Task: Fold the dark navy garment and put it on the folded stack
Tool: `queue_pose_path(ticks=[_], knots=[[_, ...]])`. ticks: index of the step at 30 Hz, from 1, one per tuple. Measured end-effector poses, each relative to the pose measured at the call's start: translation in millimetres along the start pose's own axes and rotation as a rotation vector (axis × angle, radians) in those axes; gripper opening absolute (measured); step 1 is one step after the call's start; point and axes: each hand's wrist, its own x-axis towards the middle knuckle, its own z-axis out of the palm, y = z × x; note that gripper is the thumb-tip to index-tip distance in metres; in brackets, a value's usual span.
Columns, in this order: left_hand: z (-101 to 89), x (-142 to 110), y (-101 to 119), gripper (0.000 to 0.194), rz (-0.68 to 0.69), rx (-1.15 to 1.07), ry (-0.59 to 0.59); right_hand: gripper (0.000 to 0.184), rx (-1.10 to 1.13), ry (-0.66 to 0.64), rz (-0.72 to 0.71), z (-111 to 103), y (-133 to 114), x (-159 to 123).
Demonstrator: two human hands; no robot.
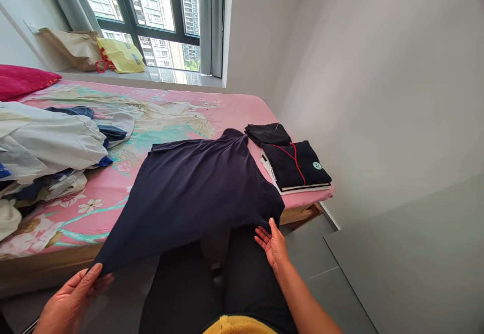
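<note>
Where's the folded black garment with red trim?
Head view, right side: the folded black garment tops a pile at the right end of the bed, right of the navy garment.

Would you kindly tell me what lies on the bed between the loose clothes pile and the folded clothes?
In the head view, a dark garment is spread between the loose clothes pile and the folded clothes, with patterned bedsheet showing beside the pile.

Over the front edge of the bed [234, 107] I see a garment [196, 183], with a clothes heap [53, 137] to its left and a folded stack [280, 155] to its right. Behind the bed, two bags [77, 49] sit on the windowsill [170, 75].
</note>
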Motion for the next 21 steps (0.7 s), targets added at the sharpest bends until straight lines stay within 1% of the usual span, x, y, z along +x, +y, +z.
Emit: queue_pose_path(ticks=[2,3,6,8,10,11,14,16,18,21], knots=[[1.0,-2.8,5.6,0.015,-0.122,-0.118,-0.068,0.034,0.075,0.035,0.02,0.5,2.6,4.2],[1.2,-2.5,6.1,0.015,-0.156,-0.157,-0.069,0.029,0.129,0.064,0.028,0.5,3.7,6.6],[-0.3,4.0,0.1,0.016,-0.161,-0.184,-0.04,0.018,0.266,0.14,0.077,0.4,7.2,10.9],[-2.9,9.9,-5.4,0.015,-0.156,-0.181,-0.066,0.012,0.294,0.137,0.123,1.4,10.5,7.7],[-5.3,13.8,-7.9,0.013,-0.161,-0.166,-0.09,0.006,0.32,0.098,0.19,4.2,15.3,-0.7],[-6.0,14.5,-7.5,0.012,-0.164,-0.158,-0.099,0.007,0.331,0.058,0.242,6.6,18.3,-5.9],[-5.0,11.4,-0.3,0.013,-0.168,-0.16,-0.104,0.029,0.334,-0.092,0.439,17.9,28.9,-17.3],[-2.7,6.1,7.3,0.014,-0.167,-0.167,-0.099,0.04,0.318,-0.166,0.503,27.0,36.1,-16.2],[-1.2,0.4,14.2,0.013,-0.157,-0.166,-0.098,0.039,0.316,-0.176,0.462,34.5,41.4,-7.6],[-2.6,-3.3,16.2,0.014,-0.137,-0.158,-0.114,0.022,0.323,-0.145,0.285,38.0,41.6,10.5]])
